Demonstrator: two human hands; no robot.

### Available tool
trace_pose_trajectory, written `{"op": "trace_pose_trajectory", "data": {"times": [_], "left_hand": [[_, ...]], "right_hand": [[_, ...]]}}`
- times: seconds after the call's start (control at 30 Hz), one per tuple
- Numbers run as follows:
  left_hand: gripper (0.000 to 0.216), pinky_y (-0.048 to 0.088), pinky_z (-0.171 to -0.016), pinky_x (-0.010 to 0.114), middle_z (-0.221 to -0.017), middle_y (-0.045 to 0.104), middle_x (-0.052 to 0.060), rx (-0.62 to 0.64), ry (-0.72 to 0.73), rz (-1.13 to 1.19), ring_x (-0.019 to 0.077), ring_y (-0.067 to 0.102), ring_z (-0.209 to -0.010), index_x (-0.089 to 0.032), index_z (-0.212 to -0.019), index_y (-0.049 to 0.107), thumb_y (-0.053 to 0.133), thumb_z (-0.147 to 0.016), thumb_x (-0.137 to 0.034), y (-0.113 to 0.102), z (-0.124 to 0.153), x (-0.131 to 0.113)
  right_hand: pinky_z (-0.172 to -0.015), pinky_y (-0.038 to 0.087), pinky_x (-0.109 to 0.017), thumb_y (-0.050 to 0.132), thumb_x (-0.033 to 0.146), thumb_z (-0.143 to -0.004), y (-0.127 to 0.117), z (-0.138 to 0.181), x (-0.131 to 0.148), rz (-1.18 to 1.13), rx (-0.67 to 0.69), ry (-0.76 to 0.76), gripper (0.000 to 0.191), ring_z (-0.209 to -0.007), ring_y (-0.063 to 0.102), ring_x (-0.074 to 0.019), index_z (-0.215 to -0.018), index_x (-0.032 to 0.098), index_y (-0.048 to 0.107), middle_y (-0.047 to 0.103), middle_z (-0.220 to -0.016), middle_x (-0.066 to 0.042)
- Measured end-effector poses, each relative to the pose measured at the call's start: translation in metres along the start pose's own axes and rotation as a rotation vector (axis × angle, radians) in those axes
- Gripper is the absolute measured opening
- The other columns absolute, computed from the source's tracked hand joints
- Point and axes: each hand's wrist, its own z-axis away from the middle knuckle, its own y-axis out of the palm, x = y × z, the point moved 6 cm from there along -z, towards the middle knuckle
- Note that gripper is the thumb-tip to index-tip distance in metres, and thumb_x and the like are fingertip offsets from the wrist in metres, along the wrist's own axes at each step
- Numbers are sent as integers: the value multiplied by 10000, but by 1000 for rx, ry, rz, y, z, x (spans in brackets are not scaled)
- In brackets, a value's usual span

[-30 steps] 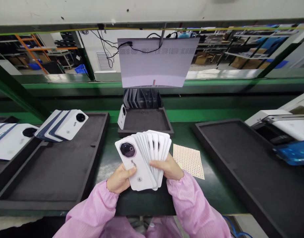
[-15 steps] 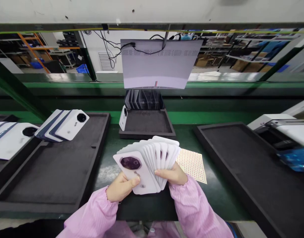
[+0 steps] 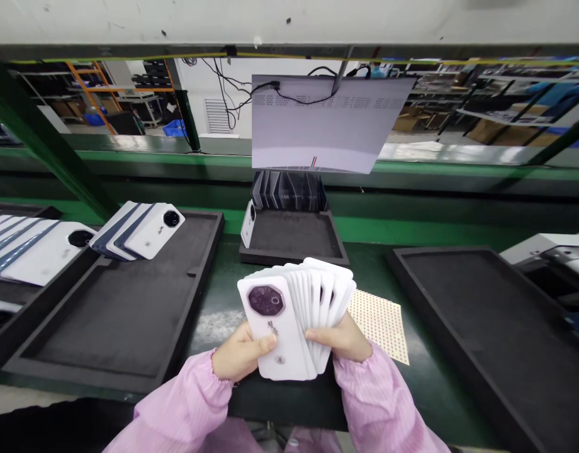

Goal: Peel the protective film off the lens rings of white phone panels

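A fanned stack of white phone back panels [image 3: 282, 327] is held upright between both hands above the green worktop. The front panel shows a dark purple camera patch and small markings. My left hand [image 3: 242, 352] grips the stack's lower left side, thumb flat on the front panel. On the right, my right hand [image 3: 346, 336] is closed round the fanned edges, its thumb across them. Fingers behind the stack are hidden. A yellowish sheet of small red dots [image 3: 381, 324] lies on the worktop just beyond my right hand.
A black tray [image 3: 114, 321] at left bears overlapping white panels [image 3: 155, 229]; more panels [image 3: 39, 258] lie farther left. Ahead, a small black tray [image 3: 294, 255] holds a row of dark panels [image 3: 289, 190] below a monitor's back [image 3: 327, 129]. Another black tray [image 3: 459, 302] stands at right.
The view has swung slightly left, so the scene sits farther right. The front panel stands a little more upright and the fan looks slightly narrower. Both hands keep their hold.
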Motion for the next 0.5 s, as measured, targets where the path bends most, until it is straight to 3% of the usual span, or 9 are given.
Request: {"op": "trace_pose_trajectory", "data": {"times": [0.2,0.4,0.5], "left_hand": [[283,476,-897,404,-1012,688,131,-67,-7,148,263,638,-970,-129,-1049,632,631,-770,-176,-5,-4,0],[357,410,-986,387,-1121,655,47,-343,180,169,201,594,-1062,-240,-1115,552,599,-787,-105,-23,-8,-6],[319,404,-991,405,-1103,663,59,-329,138,184,212,597,-1056,-213,-1087,571,593,-789,-104,-23,-9,-6]], "right_hand": [[-948,425,-516,758,217,-634,-4,-6,-3,-6,-166,-44,432,-1068,580,-315,-1039,203,610,649,-1115,-78],[-992,383,-512,741,204,-658,-6,-7,-10,8,-280,-99,460,-1126,540,-298,-1088,218,578,643,-1117,-59],[-983,398,-503,745,207,-649,-5,-7,-12,-50,-311,-78,520,-1095,562,-296,-1133,218,555,653,-1097,-63]]}}
